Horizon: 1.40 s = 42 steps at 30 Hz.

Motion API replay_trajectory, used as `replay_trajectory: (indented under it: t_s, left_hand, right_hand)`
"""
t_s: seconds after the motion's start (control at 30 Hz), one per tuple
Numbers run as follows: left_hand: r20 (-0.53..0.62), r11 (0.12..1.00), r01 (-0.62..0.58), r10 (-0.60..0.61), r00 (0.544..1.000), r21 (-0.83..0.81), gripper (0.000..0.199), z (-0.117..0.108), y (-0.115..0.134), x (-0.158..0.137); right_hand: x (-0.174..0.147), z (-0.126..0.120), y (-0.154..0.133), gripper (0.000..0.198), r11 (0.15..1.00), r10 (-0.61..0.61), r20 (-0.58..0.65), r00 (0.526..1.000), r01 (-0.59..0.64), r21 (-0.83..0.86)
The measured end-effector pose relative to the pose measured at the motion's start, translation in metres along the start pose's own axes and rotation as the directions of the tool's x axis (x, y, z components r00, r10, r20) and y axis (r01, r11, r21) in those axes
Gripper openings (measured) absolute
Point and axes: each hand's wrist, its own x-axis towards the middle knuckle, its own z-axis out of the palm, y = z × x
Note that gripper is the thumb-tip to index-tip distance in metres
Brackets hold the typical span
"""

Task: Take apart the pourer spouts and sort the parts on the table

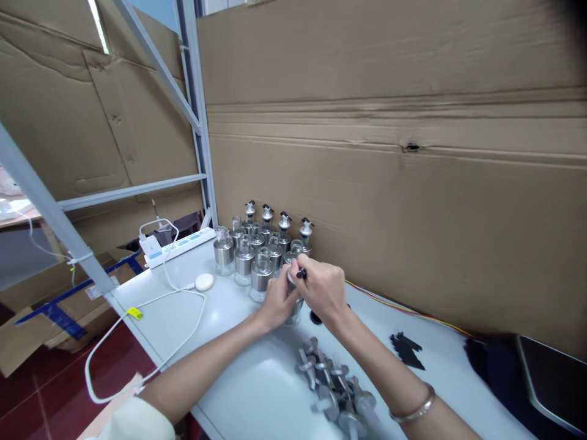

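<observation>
A glass bottle [293, 313] with a shiny metal band stands near the middle of the frame, over the white surface [243, 379], mostly hidden by two hands. The left hand [276, 297] has its grip wrapped around the bottle near the top. The right hand [323, 287] has its grip pinching a small top at the neck, and a black tip [301, 273] pokes out. More glass bottles [262, 279] stand just beside it, to the left of the middle, and loose metal spout tops [324, 366] lie in a bunch at the bottom middle. The bottle looks hard, fairly light and slippery, and the glass could crack if it gets a bump. The metal band seems the best place to hold it, while the top looks good for fingertips.
</observation>
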Motion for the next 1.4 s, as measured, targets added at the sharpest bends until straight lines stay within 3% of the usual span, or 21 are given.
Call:
replay_trajectory:
  t_s: [0.2,0.4,0.6,0.87,1.1,1.23,1.4]
  left_hand:
    - [-0.026,0.999,0.031,-0.03,0.999,0.013,0.034,0.0,-0.006,0.001]
    - [0.007,0.999,0.032,-0.032,0.999,-0.001,0.035,0.0,0.0,0.0]
    - [0.03,0.999,0.028,-0.028,0.999,-0.027,0.036,-0.001,0.004,0.0]
    - [0.059,0.999,0.013,-0.011,0.998,-0.035,0.03,-0.001,0.005,0.0]
    - [0.046,0.999,0.011,-0.009,0.999,-0.048,0.034,0.0,0.001,-0.001]
    - [0.031,0.999,0.024,-0.022,0.999,-0.048,0.044,-0.001,-0.003,-0.001]
    - [0.065,0.998,0.03,-0.026,0.998,-0.061,0.042,-0.002,0.002,0.0]
  right_hand:
    - [0.009,-0.013,-0.012,0.021,0.989,-0.061,0.128,0.99,0.077,-0.129]
    - [0.021,-0.024,-0.019,0.02,0.983,0.099,0.21,0.973,-0.063,-0.174]
    - [0.026,-0.023,-0.012,0.026,0.981,0.195,0.244,0.95,-0.188,-0.052]
    - [0.01,-0.006,0.0,0.037,0.971,0.164,0.165,0.973,-0.188,0.148]
    - [0.0,-0.007,-0.006,0.029,0.99,0.127,0.089,0.988,-0.132,0.053]
    - [0.009,-0.018,-0.012,0.02,0.998,0.064,0.149,0.987,-0.066,0.008]
    - [0.024,-0.03,-0.008,0.028,0.988,0.123,0.27,0.955,-0.144,0.062]
